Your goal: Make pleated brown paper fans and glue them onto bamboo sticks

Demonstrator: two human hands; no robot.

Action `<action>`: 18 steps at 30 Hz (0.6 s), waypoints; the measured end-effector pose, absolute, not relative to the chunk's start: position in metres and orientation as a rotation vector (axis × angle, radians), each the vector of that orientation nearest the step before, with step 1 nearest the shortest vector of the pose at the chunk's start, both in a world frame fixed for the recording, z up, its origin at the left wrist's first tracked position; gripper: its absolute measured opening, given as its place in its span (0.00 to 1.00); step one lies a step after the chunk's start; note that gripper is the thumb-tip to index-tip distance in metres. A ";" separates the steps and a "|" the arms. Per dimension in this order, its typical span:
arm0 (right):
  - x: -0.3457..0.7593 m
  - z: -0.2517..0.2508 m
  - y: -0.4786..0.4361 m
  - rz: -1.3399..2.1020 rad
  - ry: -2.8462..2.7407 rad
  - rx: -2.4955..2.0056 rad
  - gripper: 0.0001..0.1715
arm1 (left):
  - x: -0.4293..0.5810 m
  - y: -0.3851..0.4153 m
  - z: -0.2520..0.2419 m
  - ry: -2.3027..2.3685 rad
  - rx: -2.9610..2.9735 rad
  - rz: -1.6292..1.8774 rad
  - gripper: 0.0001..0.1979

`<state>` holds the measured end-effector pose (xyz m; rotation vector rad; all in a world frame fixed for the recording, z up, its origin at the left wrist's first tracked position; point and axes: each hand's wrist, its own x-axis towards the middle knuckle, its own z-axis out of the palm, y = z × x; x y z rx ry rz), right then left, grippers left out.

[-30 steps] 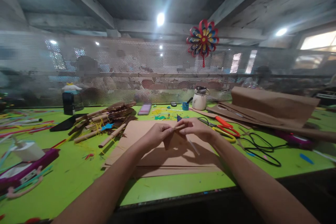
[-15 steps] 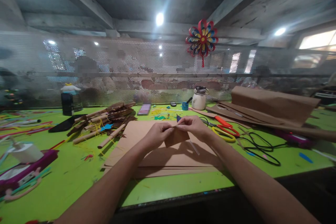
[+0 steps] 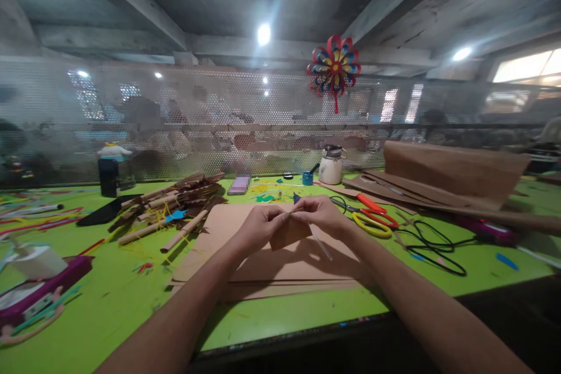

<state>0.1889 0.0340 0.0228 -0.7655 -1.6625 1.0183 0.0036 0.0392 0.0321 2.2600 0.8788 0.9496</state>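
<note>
A small piece of brown paper (image 3: 289, 235) is pinched along its upper edge between both my hands, hanging at a slant over a stack of larger brown paper sheets (image 3: 263, 272). My left hand (image 3: 262, 227) grips its edge from the left, fingertips and thumb pressed together. From the right, my right hand (image 3: 322, 215) pinches the same edge, its fingertips almost touching the left ones. A thin white stick (image 3: 322, 243), perhaps a glue stick, sticks out below my right hand; what its upper end meets is hidden.
Right of my hands lie yellow-handled scissors (image 3: 372, 225), orange-handled scissors (image 3: 370, 203) and a black cable (image 3: 438, 254). Rolled brown paper tubes (image 3: 186, 231) are heaped at left. Behind stand a white jug (image 3: 331, 166) and a blue jar (image 3: 307, 177). A purple power strip (image 3: 65, 280) lies at far left.
The view has shifted slightly. Both hands keep pinching the brown paper, which is tilted a little differently, and more of the white stick's upper part shows.
</note>
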 end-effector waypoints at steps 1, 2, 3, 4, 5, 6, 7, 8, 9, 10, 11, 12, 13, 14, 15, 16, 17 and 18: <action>0.189 0.023 0.034 1.029 -1.652 -0.757 0.13 | 0.004 0.039 0.033 0.889 2.279 0.949 0.16; 0.190 0.022 0.034 1.044 -1.644 -0.748 0.13 | 0.003 0.038 0.033 0.899 2.294 0.950 0.16; 0.190 0.022 0.034 1.060 -1.636 -0.739 0.14 | 0.003 0.038 0.033 0.906 2.310 0.950 0.16; 0.191 0.022 0.034 1.075 -1.633 -0.732 0.15 | 0.003 0.037 0.033 0.910 2.323 0.955 0.17; 0.191 0.022 0.033 1.086 -1.633 -0.728 0.15 | 0.004 0.036 0.033 0.910 2.331 0.966 0.17; 0.192 0.022 0.033 1.094 -1.637 -0.729 0.16 | 0.004 0.036 0.032 0.906 2.331 0.978 0.18; 0.192 0.022 0.033 1.096 -1.643 -0.733 0.16 | 0.004 0.035 0.032 0.901 2.322 0.988 0.19; 0.193 0.023 0.032 1.091 -1.652 -0.742 0.17 | 0.004 0.034 0.031 0.895 2.304 0.986 0.20; 0.193 0.024 0.032 1.077 -1.663 -0.754 0.17 | 0.004 0.034 0.030 0.889 2.278 0.970 0.20; 0.194 0.024 0.032 1.057 -1.672 -0.765 0.17 | 0.004 0.033 0.030 0.884 2.249 0.945 0.20; 0.194 0.025 0.032 1.033 -1.677 -0.775 0.16 | 0.004 0.033 0.030 0.881 2.225 0.918 0.20; 0.194 0.025 0.032 1.009 -1.681 -0.784 0.16 | 0.004 0.032 0.031 0.881 2.211 0.899 0.19; 0.194 0.025 0.032 0.988 -1.683 -0.791 0.16 | 0.004 0.032 0.032 0.881 2.212 0.894 0.19; 0.194 0.025 0.033 0.974 -1.683 -0.796 0.16 | 0.004 0.032 0.032 0.878 2.227 0.902 0.18; 0.195 0.024 0.034 0.965 -1.679 -0.799 0.17 | 0.004 0.032 0.034 0.871 2.255 0.923 0.18; 0.195 0.024 0.034 0.961 -1.673 -0.802 0.17 | 0.004 0.032 0.035 0.863 2.289 0.946 0.18; 0.196 0.023 0.035 0.961 -1.666 -0.804 0.17 | 0.004 0.032 0.035 0.855 2.319 0.966 0.17; 0.196 0.022 0.036 0.964 -1.656 -0.803 0.16 | 0.004 0.032 0.036 0.852 2.341 0.978 0.17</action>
